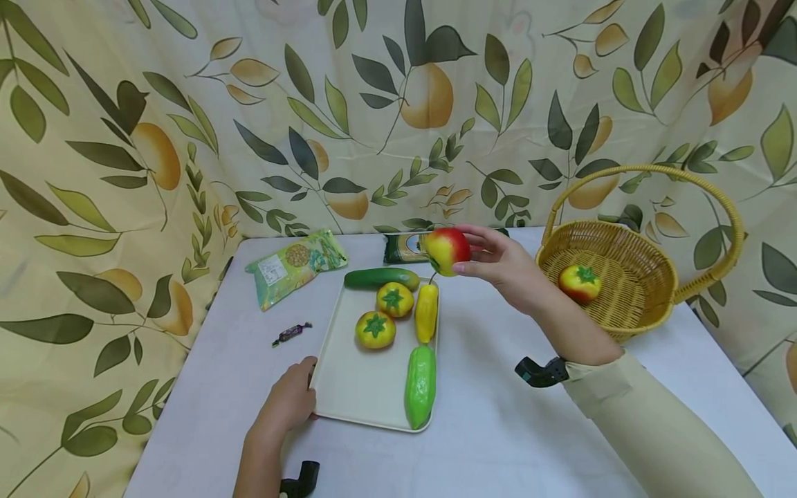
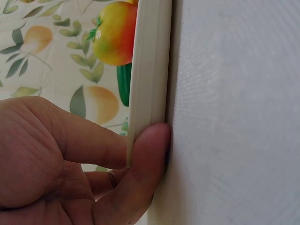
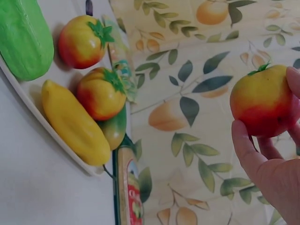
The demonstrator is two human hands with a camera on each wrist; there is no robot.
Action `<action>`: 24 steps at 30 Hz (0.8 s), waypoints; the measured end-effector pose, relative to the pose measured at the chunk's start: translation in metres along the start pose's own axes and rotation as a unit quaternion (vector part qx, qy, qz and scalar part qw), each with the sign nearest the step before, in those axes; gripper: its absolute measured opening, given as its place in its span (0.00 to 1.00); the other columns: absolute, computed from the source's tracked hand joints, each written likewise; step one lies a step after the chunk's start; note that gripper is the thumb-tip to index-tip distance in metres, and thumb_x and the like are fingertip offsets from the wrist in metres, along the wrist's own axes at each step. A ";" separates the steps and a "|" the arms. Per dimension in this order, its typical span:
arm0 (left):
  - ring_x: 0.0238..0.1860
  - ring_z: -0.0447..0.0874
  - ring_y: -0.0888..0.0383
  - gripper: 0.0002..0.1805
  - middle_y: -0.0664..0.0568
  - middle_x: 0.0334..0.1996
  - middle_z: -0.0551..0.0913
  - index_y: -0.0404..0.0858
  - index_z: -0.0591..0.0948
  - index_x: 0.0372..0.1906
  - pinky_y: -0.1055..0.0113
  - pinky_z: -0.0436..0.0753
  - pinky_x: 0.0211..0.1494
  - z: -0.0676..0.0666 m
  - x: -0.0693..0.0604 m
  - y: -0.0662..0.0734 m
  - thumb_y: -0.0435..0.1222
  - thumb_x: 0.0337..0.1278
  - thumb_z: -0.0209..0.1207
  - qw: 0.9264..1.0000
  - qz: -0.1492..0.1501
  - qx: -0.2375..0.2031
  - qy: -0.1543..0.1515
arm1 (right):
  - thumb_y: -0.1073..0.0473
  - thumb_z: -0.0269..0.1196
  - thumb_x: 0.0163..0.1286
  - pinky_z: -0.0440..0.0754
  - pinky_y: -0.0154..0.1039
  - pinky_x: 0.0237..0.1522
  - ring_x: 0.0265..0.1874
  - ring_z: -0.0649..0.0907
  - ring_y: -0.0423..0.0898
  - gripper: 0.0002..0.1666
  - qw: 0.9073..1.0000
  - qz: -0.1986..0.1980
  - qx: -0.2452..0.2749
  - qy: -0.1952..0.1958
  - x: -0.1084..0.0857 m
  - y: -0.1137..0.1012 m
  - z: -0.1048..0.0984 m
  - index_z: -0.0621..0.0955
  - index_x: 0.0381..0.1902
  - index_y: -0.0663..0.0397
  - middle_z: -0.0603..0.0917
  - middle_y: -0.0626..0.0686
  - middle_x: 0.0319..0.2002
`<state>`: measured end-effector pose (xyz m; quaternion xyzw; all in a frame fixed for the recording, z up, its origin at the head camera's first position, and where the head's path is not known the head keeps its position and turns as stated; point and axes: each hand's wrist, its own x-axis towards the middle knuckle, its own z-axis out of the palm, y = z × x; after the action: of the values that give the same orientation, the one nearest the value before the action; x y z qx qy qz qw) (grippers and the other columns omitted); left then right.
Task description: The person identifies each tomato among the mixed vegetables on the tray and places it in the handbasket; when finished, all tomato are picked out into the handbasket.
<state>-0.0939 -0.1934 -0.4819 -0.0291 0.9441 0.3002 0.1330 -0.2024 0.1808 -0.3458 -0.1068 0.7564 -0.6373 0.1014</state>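
Observation:
In my right hand I hold a red-and-yellow toy tomato by its side, raised above the far right corner of the white tray. The right wrist view shows the fingers and thumb around this tomato. My left hand grips the tray's near left edge, thumb and fingers on either side of the rim. On the tray lie a dark green cucumber, two yellow tomatoes with green tops, a yellow pepper-like vegetable and a bright green, long vegetable.
A wicker basket with a tall handle stands at the right, holding one tomato. Left of the tray are a green snack bag and a purple wrapped candy. A dark green package lies behind the tray, near the patterned curtain.

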 end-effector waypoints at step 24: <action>0.34 0.77 0.53 0.28 0.42 0.43 0.79 0.29 0.70 0.68 0.59 0.77 0.36 -0.001 0.000 0.000 0.22 0.61 0.53 1.000 -0.002 -0.009 -0.006 | 0.61 0.71 0.65 0.78 0.37 0.56 0.65 0.74 0.57 0.41 0.999 -0.002 -0.006 0.047 -0.007 0.007 -0.023 0.68 0.73 0.46 0.68 0.55 0.71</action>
<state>-0.0939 -0.1941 -0.4810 -0.0305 0.9406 0.3084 0.1389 -0.2028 0.2051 -0.3484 -0.0786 0.7640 -0.6372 0.0643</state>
